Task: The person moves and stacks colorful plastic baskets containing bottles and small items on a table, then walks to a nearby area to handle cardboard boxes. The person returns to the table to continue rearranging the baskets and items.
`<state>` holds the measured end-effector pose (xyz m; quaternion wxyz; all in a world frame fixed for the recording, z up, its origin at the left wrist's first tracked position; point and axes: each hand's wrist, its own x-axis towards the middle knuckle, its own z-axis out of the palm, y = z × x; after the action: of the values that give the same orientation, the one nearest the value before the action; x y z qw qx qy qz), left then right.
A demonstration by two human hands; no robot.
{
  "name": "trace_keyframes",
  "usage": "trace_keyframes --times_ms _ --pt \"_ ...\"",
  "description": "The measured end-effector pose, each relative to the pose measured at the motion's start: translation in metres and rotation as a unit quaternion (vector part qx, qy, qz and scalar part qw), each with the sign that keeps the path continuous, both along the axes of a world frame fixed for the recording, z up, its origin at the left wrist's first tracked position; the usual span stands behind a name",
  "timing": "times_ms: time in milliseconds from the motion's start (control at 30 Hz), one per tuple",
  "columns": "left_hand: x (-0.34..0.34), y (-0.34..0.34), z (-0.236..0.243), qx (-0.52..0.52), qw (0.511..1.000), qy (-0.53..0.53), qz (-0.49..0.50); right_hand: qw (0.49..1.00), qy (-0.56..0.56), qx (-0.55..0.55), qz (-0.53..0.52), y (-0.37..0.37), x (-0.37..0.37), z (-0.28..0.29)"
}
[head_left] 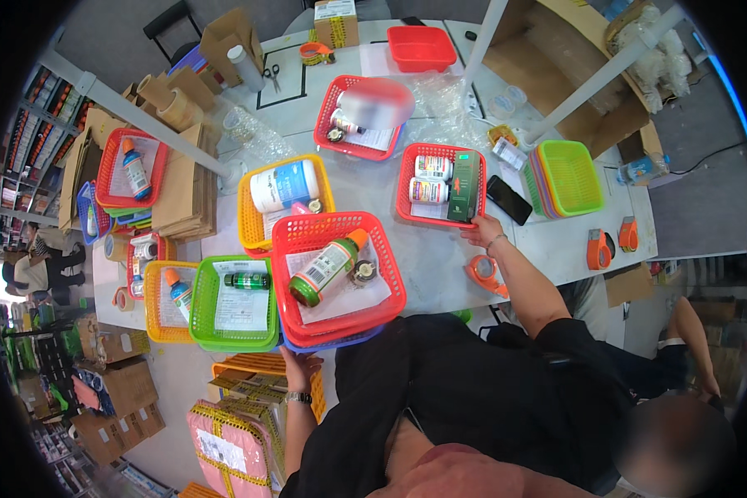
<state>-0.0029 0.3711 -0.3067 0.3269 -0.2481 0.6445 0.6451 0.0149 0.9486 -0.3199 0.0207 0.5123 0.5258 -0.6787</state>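
Note:
My right hand [483, 232] is closed on the near right corner of a red basket [400, 184]. Inside that basket lie several white pill bottles [429, 192] and a tall dark green box [466, 184]. Lower down, my left hand [300, 371] grips the near edge of a basket stack, its fingertips partly hidden beneath. The stack's top is a red basket [390, 278] holding a green bottle with an orange cap [328, 268], a small dark round-topped item [363, 272] and a paper sheet. Directly left of it stands a green basket [232, 336] with a small dark green bottle [247, 280].
Yellow baskets [324, 187] and further red ones [390, 152] with bottles stand around. At right are a phone [509, 200], stacked colourful baskets [577, 177] and orange tape dispensers [599, 249]. A white pole [141, 116] crosses the left side. Another person [690, 336] is at lower right.

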Motion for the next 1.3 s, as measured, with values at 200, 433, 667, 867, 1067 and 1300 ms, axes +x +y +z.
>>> trace_keyframes --times_ms 200,433,667,867,1067,1300 --pt "-0.001 0.005 -0.012 0.022 0.998 -0.049 0.037 0.998 -0.017 0.014 -0.065 0.046 -0.028 -0.008" --pt "0.014 0.008 -0.03 -0.027 0.997 -0.03 0.069 0.989 -0.023 0.009 -0.145 0.091 -0.064 -0.034" --pt "0.011 0.018 -0.048 -0.039 0.988 -0.023 0.151 0.995 0.018 -0.05 -0.088 0.102 -0.06 -0.013" --pt "-0.023 0.015 -0.065 0.172 0.97 -0.066 0.157 0.997 0.012 0.036 0.063 0.022 -0.044 0.047" --pt "-0.043 0.017 -0.069 0.232 0.966 -0.092 0.069 0.946 -0.049 0.058 0.314 -0.069 -0.001 0.065" --pt "-0.04 0.012 -0.07 0.139 0.99 -0.034 0.004 0.911 -0.125 0.151 0.364 -0.152 0.032 0.06"
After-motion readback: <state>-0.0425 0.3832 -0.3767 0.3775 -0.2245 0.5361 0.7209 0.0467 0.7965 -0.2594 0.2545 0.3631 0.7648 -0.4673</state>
